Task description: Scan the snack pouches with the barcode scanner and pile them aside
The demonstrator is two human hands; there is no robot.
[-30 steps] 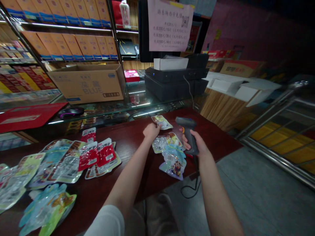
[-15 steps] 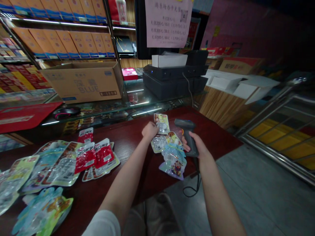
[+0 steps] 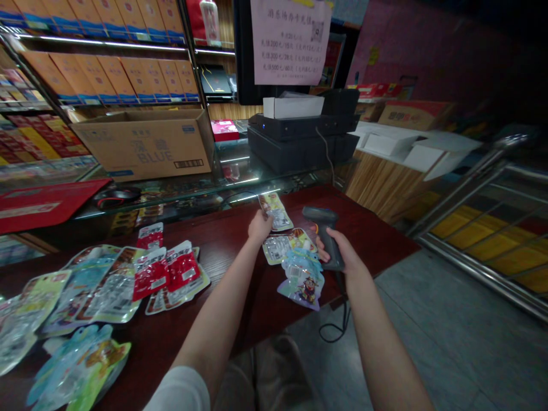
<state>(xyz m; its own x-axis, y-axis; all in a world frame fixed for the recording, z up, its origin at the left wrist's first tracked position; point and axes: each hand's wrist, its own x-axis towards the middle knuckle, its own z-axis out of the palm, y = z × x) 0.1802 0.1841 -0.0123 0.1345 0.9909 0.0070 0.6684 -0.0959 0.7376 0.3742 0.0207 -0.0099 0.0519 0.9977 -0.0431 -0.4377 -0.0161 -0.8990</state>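
My left hand pinches the edge of a yellow-and-clear snack packet, tilted a little over the table. In my right hand is a dark grey barcode scanner, gripped by its handle, its head pointing left above the table. Just below the held packet lies another snack packet, flat on the dark red tabletop. Partly over it rests a blue-and-purple pouch with a cartoon figure. The scanner's black cable hangs down past the table edge.
At left lie red packets and several clear-backed pouches in an overlapping spread. Behind stand an open cardboard box, a computer mouse and a black cash-register unit. A metal railing is on the right.
The packet in my left hand has shifted slightly left and turned, so more of its face shows. The scanner has hardly moved, and the other packets lie as before.
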